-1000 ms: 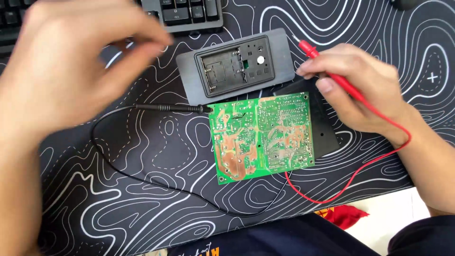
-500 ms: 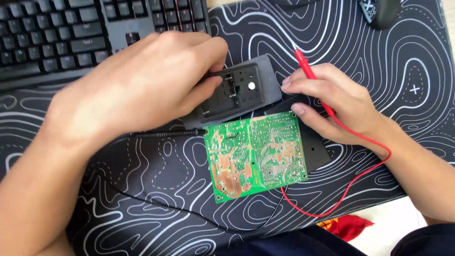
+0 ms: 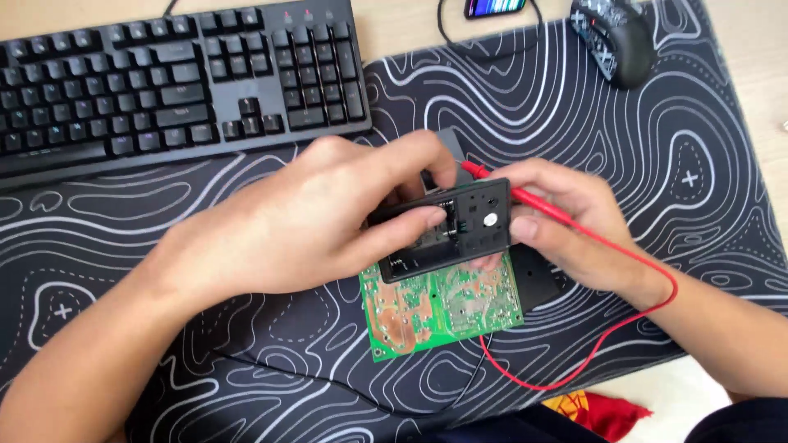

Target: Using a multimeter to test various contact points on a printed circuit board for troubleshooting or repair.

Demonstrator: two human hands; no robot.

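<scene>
My left hand (image 3: 308,226) grips a black plastic case half (image 3: 472,226), lifted and tilted above a green circuit board (image 3: 443,308). The thumb and fingers pinch its left end. My right hand (image 3: 566,221) touches the case's right edge and holds a red test probe (image 3: 492,182) whose red wire (image 3: 624,328) loops down past my wrist. The circuit board lies on the patterned desk mat (image 3: 574,98), partly over a second black case part (image 3: 538,279). A thin black cable (image 3: 328,381) runs out under the board.
A black keyboard (image 3: 172,74) sits at the back left. A patterned black mouse (image 3: 616,37) rests at the back right beside a phone (image 3: 494,6). The mat's front edge and a red cloth (image 3: 603,410) are near my lap.
My left hand came down from the left, took hold of the black case half and lifted it over the circuit board. My right hand moved in against the case with the probe.
</scene>
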